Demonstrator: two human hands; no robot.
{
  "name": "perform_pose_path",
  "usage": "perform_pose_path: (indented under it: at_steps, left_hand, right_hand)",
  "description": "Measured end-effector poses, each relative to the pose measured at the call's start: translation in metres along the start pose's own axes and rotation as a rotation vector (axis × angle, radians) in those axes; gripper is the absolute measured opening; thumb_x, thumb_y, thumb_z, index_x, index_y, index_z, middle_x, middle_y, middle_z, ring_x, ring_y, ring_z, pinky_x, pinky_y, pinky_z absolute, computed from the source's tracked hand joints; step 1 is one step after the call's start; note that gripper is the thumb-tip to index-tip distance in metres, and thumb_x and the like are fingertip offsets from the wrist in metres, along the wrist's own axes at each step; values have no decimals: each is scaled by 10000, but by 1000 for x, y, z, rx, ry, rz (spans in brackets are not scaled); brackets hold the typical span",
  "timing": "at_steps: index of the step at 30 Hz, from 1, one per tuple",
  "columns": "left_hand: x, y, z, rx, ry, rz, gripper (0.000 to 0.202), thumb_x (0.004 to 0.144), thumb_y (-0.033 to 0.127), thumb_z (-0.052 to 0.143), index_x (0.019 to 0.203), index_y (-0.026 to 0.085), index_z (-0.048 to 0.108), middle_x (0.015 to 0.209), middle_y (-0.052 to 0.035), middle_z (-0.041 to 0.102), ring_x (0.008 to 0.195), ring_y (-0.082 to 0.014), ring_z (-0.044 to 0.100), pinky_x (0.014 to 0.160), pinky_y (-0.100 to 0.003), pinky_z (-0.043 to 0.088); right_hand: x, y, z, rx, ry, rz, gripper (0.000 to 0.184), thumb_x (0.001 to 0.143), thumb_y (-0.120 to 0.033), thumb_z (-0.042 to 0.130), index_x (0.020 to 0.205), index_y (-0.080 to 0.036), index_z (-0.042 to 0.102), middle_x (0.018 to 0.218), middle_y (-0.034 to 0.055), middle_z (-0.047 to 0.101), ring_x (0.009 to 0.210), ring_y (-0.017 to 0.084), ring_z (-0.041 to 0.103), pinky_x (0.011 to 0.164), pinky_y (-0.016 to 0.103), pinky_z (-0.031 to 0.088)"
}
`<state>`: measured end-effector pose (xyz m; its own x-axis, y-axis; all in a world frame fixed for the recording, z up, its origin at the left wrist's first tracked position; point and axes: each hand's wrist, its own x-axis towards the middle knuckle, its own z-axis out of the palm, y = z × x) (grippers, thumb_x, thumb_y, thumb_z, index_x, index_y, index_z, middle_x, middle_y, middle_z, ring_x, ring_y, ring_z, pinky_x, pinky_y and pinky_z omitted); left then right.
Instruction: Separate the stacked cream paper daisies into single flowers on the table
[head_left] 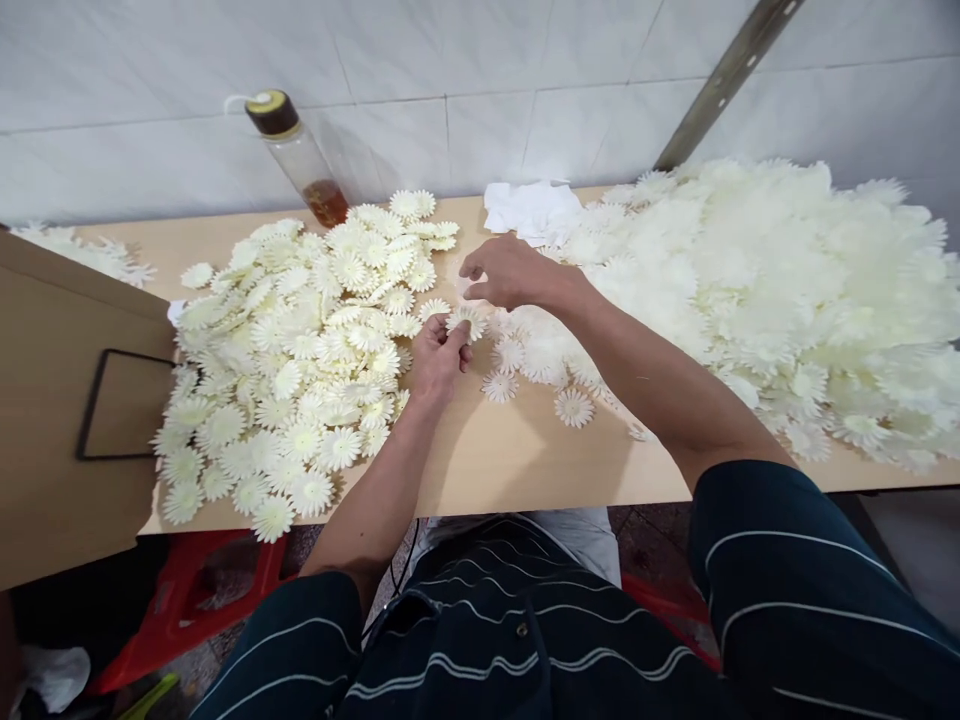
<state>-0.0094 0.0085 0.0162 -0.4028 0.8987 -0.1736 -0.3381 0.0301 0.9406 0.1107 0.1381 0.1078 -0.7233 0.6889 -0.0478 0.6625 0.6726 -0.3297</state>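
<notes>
Between the thumb and fingers of my left hand (441,360) is a pale cream artificial flower head (466,322) with pointed petals. My right hand (506,272) hovers just above and beyond it, thumb and fingers curved and apart, with nothing I can make out between them. Left of my hands a broad heap of cream flower heads (292,350) covers the table. Close to my right wrist lie whiter, flatter petal pieces (536,345), and one loose piece (574,407) rests nearer the front edge.
A larger pile of pale petal pieces (810,310) fills the table's right side. White crumpled tissue (529,208) lies at the back. A bottle of brown liquid (300,155) stands against the tiled wall. At left is a cardboard box (75,400); below it, a red stool (187,590).
</notes>
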Motion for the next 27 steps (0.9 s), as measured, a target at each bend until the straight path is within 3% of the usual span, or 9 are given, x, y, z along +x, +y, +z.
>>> perform_pose_path:
  at_steps: [2, 4, 9, 11, 13, 18, 22, 24, 27]
  left_hand:
    - [1, 2, 1, -31, 34, -31, 391, 798, 295, 953, 867, 231, 574, 558, 110, 566, 412, -66, 503, 389, -162, 306]
    - [4, 4, 0, -88, 52, -100, 414, 806, 267, 949, 835, 227, 539, 596, 94, 604, 427, -63, 541, 399, -152, 334]
    - [9, 6, 0, -194, -14, -168, 328, 865, 182, 891, 785, 201, 573, 588, 76, 563, 468, -75, 601, 449, -153, 437]
    - [7, 6, 2, -198, -40, -181, 283, 872, 152, 870, 788, 193, 602, 610, 62, 592, 466, -71, 593, 451, -156, 446]
    - [4, 6, 4, -186, -66, -180, 275, 869, 154, 871, 781, 190, 613, 615, 58, 595, 471, -70, 595, 457, -155, 452]
    - [-4, 6, 5, -128, -129, -101, 312, 858, 282, 930, 783, 193, 641, 617, 50, 597, 500, -85, 619, 496, -173, 499]
    - [-7, 8, 6, -49, -163, -119, 334, 884, 328, 904, 742, 192, 634, 557, 50, 569, 442, -72, 546, 436, -164, 415]
    - [-9, 8, 6, 17, -143, -37, 329, 903, 375, 893, 780, 201, 642, 571, 53, 585, 475, -94, 605, 480, -173, 475]
    - [-13, 4, 6, 229, -49, 298, 226, 999, 420, 793, 951, 215, 709, 655, 44, 682, 572, -126, 696, 640, -227, 611]
  right_hand:
    - [-16, -11, -8, -32, 44, 12, 284, 1050, -265, 748, 1305, -152, 804, 1339, 172, 790, 1250, 346, 684, 1098, 492, 488]
    - [-38, -27, -10, -65, 120, 26, 280, 1124, -252, 612, 1323, -163, 788, 1390, 174, 773, 1277, 353, 666, 1097, 508, 481]
    - [-92, -57, 15, -160, 83, 6, 490, 1127, -48, 374, 1539, -149, 620, 1659, 181, 619, 1211, 303, 670, 833, 395, 498]
    - [-106, -57, 24, -215, -24, 32, 504, 1137, -43, 338, 1543, -155, 614, 1664, 165, 621, 1165, 292, 683, 755, 381, 470]
    - [-113, -53, 27, -240, -83, 59, 503, 1139, -48, 337, 1527, -168, 634, 1656, 146, 640, 1130, 285, 693, 737, 379, 466]
    - [-116, -52, 26, -209, 114, 21, 662, 1093, -24, 332, 1703, -208, 512, 1861, 90, 441, 1243, 300, 662, 813, 393, 537]
    - [-117, -52, 33, -75, -11, 1, 619, 1056, -14, 407, 1615, -174, 621, 1772, 117, 564, 1122, 275, 733, 793, 387, 552]
    - [-117, -47, 35, 98, 137, 14, 540, 1075, -29, 416, 1521, -174, 685, 1690, 123, 641, 1204, 249, 732, 906, 360, 562]
    - [-115, -34, 34, 410, 489, 134, 335, 1149, -158, 470, 1380, -172, 713, 1504, 125, 746, 1182, 201, 714, 976, 316, 548]
